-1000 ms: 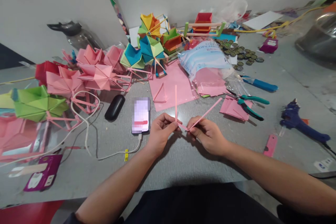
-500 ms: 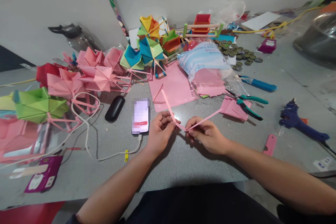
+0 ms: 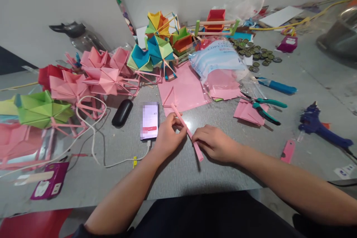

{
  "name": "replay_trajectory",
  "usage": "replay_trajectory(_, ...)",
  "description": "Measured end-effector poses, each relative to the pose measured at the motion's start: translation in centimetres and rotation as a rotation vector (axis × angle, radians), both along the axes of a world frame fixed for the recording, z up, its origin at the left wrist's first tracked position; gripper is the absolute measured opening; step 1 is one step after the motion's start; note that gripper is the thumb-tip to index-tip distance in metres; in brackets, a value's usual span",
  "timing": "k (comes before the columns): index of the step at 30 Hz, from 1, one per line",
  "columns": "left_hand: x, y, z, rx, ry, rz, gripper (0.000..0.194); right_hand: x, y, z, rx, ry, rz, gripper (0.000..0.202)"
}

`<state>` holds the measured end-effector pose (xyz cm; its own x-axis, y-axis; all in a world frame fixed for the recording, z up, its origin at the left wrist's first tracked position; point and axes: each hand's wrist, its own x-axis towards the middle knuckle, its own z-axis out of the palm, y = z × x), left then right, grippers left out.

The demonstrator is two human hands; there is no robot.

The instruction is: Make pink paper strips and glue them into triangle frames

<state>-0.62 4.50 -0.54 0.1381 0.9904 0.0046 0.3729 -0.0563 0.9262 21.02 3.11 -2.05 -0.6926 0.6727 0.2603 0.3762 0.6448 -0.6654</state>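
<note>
Left hand [image 3: 170, 135]: thumb and forefinger pinching the pink strip [image 3: 190, 134] mid-length.
Right hand [image 3: 214, 143]: nearer the strip's lower half, fingers curled against it; thumb hidden, pinch uncertain.
Strip: between both hands, slanting far-left to near-right.
Far end: appears over the sheet's [image 3: 185, 85] near edge.
Near end: towards the person, tabletop [image 3: 173, 182] surface before its edge.
Leftward: phone [image 3: 149, 121], near.

The blue-and-white plastic paper wrapper [image 3: 223, 59] reads "COPY" followed by a partly legible word starting "PA", and the charging smartphone's [image 3: 149, 122] partly blurred screen shows "40".
</note>
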Motion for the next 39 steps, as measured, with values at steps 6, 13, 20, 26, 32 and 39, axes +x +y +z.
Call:
replay_trajectory(6,0.1,0.3,-0.8,0.026,0.184,-0.018,0.040,-0.2,0.0,-0.3,0.112,-0.126,0.032,0.022)
replay_trajectory(13,0.3,0.6,-0.8,0.085,0.334,-0.061,0.022,-0.3,0.0,-0.3,0.153,-0.161,0.031,0.022)
replay_trajectory(20,0.3,1.0,-0.1,0.148,0.457,-0.150,0.015,-0.5,-0.4,-0.3,0.177,-0.229,0.003,0.015)
replay_trajectory(26,0.3,0.8,-0.4,0.234,0.557,-0.204,0.013,-1.0,-0.2,-1.0,0.181,-0.247,-0.083,0.028)
replay_trajectory(32,0.2,0.6,-0.9,0.287,0.571,-0.218,0.013,-1.4,-0.1,-1.3,0.165,-0.271,-0.115,0.021)
replay_trajectory(39,-0.1,0.6,-1.0,0.338,0.566,-0.268,0.014,-1.5,0.2,-1.0,0.083,-0.285,-0.121,0.020)
